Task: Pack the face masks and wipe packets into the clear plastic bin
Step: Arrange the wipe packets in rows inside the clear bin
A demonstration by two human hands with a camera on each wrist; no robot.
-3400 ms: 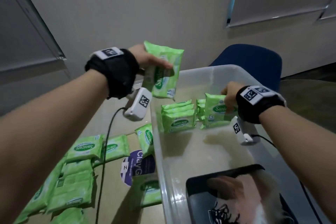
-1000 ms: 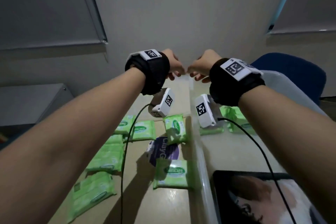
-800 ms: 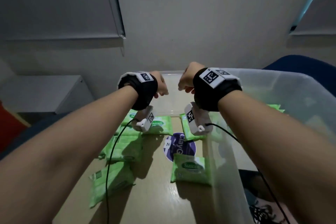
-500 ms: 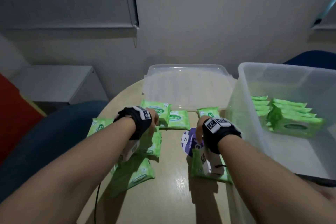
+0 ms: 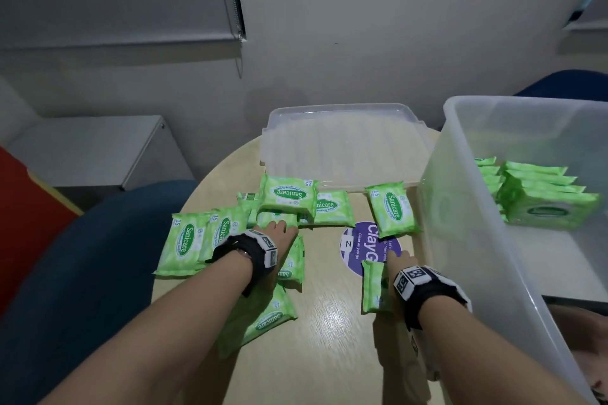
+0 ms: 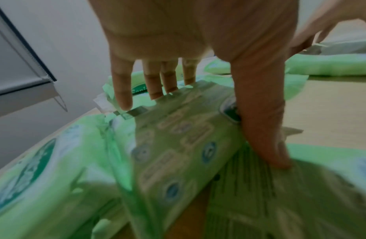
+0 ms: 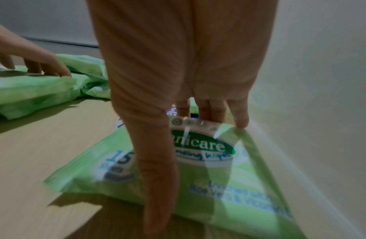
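Both hands are closing on wipe packets on the counter (image 5: 329, 339): left hand (image 5: 279, 233) clamps an overturned packet (image 6: 178, 137), right hand (image 5: 399, 261) straddles a near packet (image 7: 198, 161) beside the clear bin (image 5: 467, 240). Best to pinch each firmly mid-body before lifting right into the bin.

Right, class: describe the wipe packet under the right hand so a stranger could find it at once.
Start at the clear plastic bin on the table's right. Beside its near wall lies a purple round sticker. The wipe packet overlaps that sticker's near edge, apart from the left-hand pile, with the right hand on it.
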